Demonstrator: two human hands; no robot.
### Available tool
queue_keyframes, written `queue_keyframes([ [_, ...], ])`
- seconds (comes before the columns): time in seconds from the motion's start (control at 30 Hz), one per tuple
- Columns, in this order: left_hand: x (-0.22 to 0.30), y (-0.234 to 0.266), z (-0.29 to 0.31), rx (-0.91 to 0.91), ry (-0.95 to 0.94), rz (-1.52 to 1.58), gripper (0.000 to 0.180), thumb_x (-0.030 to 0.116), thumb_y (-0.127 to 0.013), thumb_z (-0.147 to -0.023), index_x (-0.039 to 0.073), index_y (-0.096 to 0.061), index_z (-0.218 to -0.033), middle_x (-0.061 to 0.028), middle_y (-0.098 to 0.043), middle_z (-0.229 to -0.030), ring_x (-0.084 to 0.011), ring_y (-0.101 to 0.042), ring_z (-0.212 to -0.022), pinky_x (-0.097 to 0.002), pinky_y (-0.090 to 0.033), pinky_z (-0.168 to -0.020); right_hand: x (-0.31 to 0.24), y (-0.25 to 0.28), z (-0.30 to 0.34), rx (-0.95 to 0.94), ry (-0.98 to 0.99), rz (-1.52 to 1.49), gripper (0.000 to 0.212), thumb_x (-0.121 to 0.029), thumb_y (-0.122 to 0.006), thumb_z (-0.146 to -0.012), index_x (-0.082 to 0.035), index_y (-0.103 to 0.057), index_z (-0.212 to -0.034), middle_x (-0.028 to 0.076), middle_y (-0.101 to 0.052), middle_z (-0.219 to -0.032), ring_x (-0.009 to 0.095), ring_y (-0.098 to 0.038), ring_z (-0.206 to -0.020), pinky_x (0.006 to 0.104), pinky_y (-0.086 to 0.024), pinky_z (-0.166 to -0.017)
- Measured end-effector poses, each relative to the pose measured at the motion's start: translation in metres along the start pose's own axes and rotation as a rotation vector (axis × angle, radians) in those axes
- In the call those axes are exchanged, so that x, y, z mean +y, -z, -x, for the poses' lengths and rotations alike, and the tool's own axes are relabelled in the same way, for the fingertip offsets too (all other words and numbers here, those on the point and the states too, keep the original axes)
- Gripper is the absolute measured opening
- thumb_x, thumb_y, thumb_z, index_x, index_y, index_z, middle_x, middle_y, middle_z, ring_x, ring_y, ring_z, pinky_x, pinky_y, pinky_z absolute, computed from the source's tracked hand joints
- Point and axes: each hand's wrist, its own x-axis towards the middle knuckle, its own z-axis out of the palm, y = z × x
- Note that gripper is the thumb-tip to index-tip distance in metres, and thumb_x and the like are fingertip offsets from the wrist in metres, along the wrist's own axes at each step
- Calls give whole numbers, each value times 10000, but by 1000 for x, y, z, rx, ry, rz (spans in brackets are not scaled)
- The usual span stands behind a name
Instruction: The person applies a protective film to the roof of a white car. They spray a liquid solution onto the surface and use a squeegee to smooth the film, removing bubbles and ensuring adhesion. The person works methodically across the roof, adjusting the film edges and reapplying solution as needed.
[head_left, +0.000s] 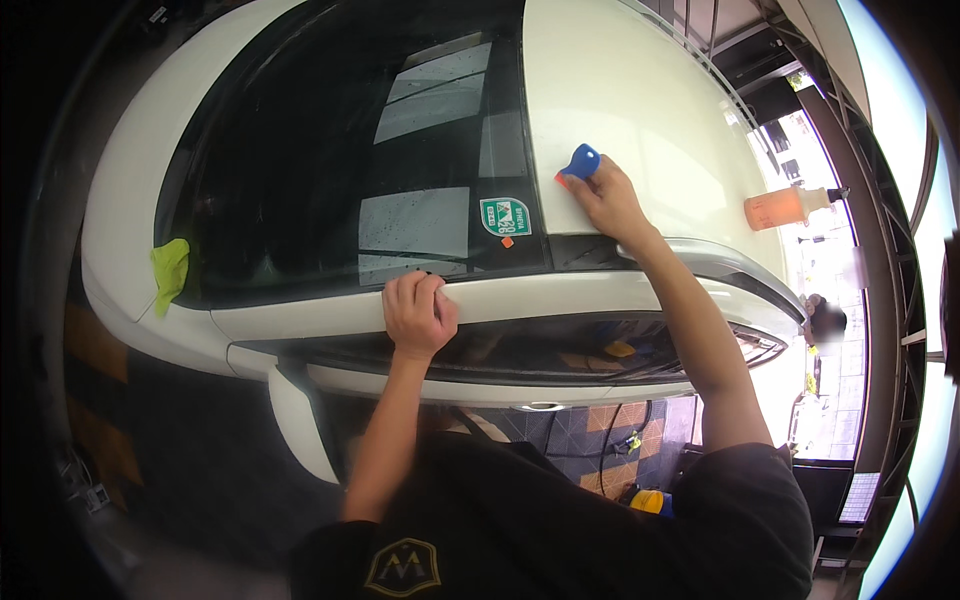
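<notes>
My right hand [612, 205] grips a small blue scraper [583, 160] with a hole in its handle and an orange-red edge. That edge meets the white car roof [640, 90], just behind the top of the dark windshield [300, 150]. Curled closed, my left hand [420, 312] rests on the white pillar beside the windshield's near edge. A tiny dark bit shows at its fingertips, and what it holds, if anything, is hidden. Between the two hands, a green and white sticker [505, 216] and a small orange square [507, 242] sit on the glass.
A spray bottle [775, 209] with orange liquid stands on the roof at right. A lime-green cloth [170, 272] hangs by the windshield's lower corner. The side mirror [300, 425] juts out near me. A roof rail [700, 255] runs behind my right forearm. Someone's blurred head [825, 320] shows beyond.
</notes>
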Motion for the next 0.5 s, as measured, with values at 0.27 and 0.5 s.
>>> queue_keyframes([
  [0.27,0,2,0,7,-28,-11,204,40,-656,-796,80,-658,-997,-108,-626,-1011,-351,-591,-909,-455,-491,-796,14,16,11,34,-105,-34,296,-304,-697,-1005,-13,-737,-971,174,-671,-898,360,-610,-900,473,-492,-820],
  [0.5,5,-1,1,-28,-37,-13,217,41,-642,-800,68,-651,-1014,-127,-626,-1026,-380,-597,-951,-477,-488,-827,-2,33,30,43,-92,40,232,-239,-720,-987,-9,-735,-954,185,-688,-896,393,-604,-929,497,-487,-855],
])
